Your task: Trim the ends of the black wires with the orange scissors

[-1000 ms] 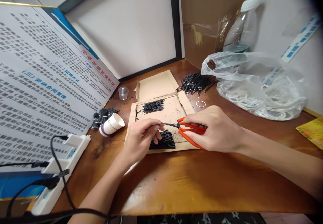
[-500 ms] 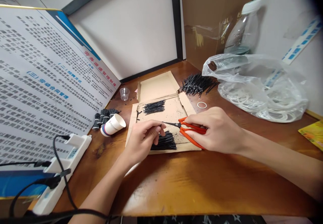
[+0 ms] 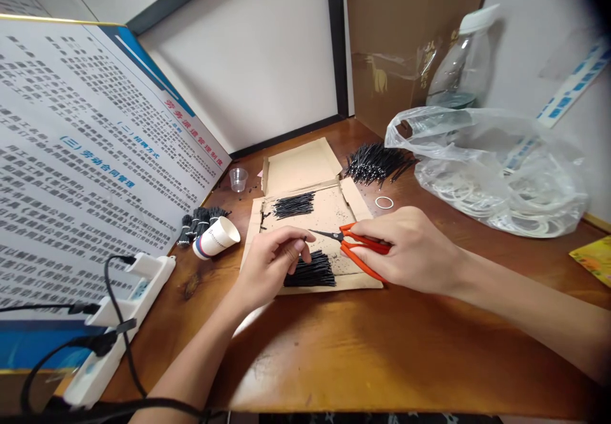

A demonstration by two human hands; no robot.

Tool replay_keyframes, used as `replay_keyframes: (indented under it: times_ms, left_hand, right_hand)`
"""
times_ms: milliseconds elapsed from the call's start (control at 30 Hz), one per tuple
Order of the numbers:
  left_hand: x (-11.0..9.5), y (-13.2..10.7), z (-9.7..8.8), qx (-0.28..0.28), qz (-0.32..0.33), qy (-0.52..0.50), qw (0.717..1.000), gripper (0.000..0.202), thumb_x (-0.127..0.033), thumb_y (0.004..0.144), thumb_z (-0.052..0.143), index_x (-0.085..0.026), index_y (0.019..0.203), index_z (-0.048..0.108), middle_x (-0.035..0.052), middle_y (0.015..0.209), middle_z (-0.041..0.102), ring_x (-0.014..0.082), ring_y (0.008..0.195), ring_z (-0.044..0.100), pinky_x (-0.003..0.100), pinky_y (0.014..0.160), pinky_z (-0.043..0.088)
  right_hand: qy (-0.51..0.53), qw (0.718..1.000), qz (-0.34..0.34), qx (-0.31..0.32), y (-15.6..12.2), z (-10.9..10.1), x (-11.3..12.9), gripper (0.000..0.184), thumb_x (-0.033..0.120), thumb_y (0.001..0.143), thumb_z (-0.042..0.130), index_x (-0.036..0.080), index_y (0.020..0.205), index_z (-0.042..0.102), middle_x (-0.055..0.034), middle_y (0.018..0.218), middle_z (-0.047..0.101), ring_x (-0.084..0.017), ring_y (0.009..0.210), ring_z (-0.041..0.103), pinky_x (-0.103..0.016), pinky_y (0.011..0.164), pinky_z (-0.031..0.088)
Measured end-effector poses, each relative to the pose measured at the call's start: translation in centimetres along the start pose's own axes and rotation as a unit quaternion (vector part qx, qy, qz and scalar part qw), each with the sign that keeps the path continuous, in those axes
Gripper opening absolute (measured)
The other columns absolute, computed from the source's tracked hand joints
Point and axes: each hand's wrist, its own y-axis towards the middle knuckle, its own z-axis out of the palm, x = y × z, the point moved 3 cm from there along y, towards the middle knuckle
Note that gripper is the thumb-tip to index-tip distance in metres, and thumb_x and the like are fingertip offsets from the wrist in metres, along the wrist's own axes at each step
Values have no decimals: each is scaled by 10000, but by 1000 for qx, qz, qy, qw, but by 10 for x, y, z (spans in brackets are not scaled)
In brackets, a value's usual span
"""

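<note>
My right hand (image 3: 410,249) is closed on the orange handles of a pair of scissors (image 3: 365,246), whose dark blades point left. The blade tips reach to the fingertips of my left hand (image 3: 274,258). That hand is pinched, and a small dark end shows between thumb and forefinger; the rest of it is hidden. Below the left fingers a pile of short black strips (image 3: 312,270) lies on a flattened cardboard box (image 3: 329,223). Farther back on the same cardboard is a smaller row of black strips (image 3: 294,205), with dark crumbs scattered beside it.
A larger heap of black strips (image 3: 377,163) lies behind right, near a white ring (image 3: 384,202) and a plastic bag (image 3: 501,182) of pale rings. Tied black bundles (image 3: 203,220), a tipped paper cup (image 3: 217,238), a clear cup (image 3: 238,179) and a power strip (image 3: 119,332) are left.
The view has shifted slightly, so everything sits a little lower and to the right. Both hands and the scissors keep nearly the same pose.
</note>
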Motion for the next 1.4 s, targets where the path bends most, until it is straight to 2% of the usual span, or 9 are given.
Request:
replay_keyframes:
  times_ms: [133,233,367,533,733,900,1000,1233,1400]
  left_hand:
    - [11,9,-12,-27,-4,104,994,122,-213,906,501,-132,918,591,29,693,651,74,465,459,184,446,377]
    - [21,28,-20,-63,44,290,954,98,-142,869,520,-139,860,617,25,694,662,113,559,532,224,563,431]
    - [38,65,-21,-58,68,352,932,133,-80,821,546,-143,776,654,54,784,660,172,746,590,277,708,439]
    - [50,91,-22,-51,63,410,908,154,-99,828,536,-140,807,683,95,879,637,200,747,587,289,654,426]
    - [40,50,-22,-21,56,409,910,167,-125,866,506,-152,876,671,84,904,621,195,814,571,312,737,440]
    - [19,18,-8,104,63,350,929,103,-203,875,575,-177,851,671,33,839,626,150,750,569,259,685,438]
    - [17,15,-1,143,53,325,933,99,-169,869,571,-170,822,658,30,814,615,146,717,554,263,667,423]
    - [25,16,6,125,14,309,943,133,-77,846,540,-150,758,608,37,795,595,164,749,545,292,709,433]
    - [21,12,7,149,20,299,942,86,-193,885,567,-161,848,637,45,876,582,178,807,552,314,758,438]
  right_hand:
    - [-13,999,13,-36,3,-5,-4,183,214,807,536,156,662,632,13,496,543,-81,413,378,-248,455,281]
    - [-19,998,18,-56,6,-8,-8,179,228,799,550,152,657,627,12,499,544,-79,414,391,-241,455,287]
    - [-22,997,23,-75,8,-10,-12,205,248,807,557,146,644,628,32,456,472,-73,403,346,-233,444,274]
    - [-30,996,29,-79,9,-11,-17,204,239,802,552,138,645,633,40,448,433,-74,408,324,-237,445,251]
    - [-38,996,30,-72,9,-13,-17,201,234,778,550,156,597,583,43,452,407,-76,419,305,-243,452,240]
    - [-36,997,32,-59,8,-11,-17,175,228,777,550,159,619,582,35,469,448,-76,424,319,-241,458,257]
    - [-43,997,33,-54,7,-9,-17,166,225,778,550,159,632,595,34,467,451,-79,425,319,-246,459,256]
    - [-41,998,15,-37,5,-8,-14,165,208,780,561,141,644,626,40,457,433,-69,414,323,-229,452,276]
    - [-45,998,18,-35,5,-8,-14,171,213,782,575,132,644,636,35,456,447,-68,413,341,-223,449,282]
